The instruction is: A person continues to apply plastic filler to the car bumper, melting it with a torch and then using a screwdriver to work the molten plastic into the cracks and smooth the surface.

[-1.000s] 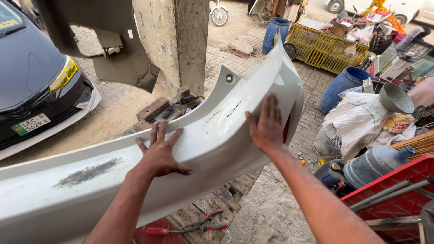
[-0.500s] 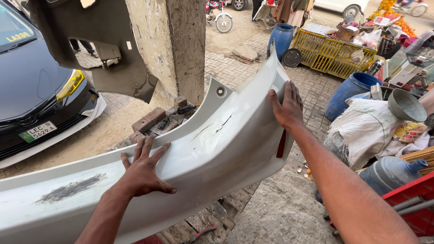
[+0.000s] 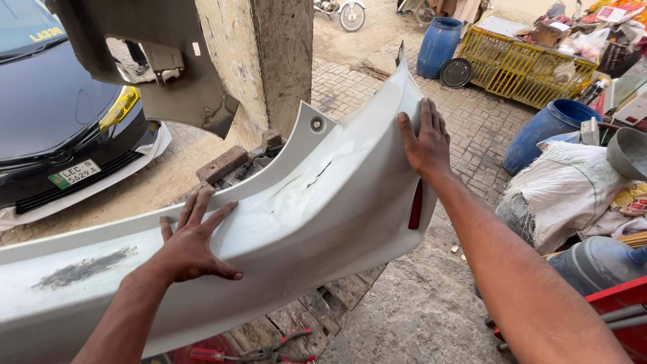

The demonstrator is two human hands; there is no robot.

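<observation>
— Where's the bumper?

— The white bumper (image 3: 317,202) runs across the middle, from 8 o'clock up to its curled end at 1 o'clock. It has a crack near the centre and a grey scuff (image 3: 81,268) at 9 o'clock.

— And the hands?

— The left hand (image 3: 192,239) lies flat on it, fingers spread, grasping nothing. The right hand (image 3: 424,138) wraps over the raised end's edge, beside a red reflector (image 3: 416,204).

— What's around it?

— Under the bumper at 6 o'clock, red-handled pliers (image 3: 269,350) on a wooden pallet (image 3: 337,296). A black car (image 3: 60,121) at 10 o'clock, a concrete pillar (image 3: 269,61) at 12, blue barrels (image 3: 546,131) and a yellow cage (image 3: 526,64) at 2, a white sack (image 3: 573,192) at 3.
</observation>
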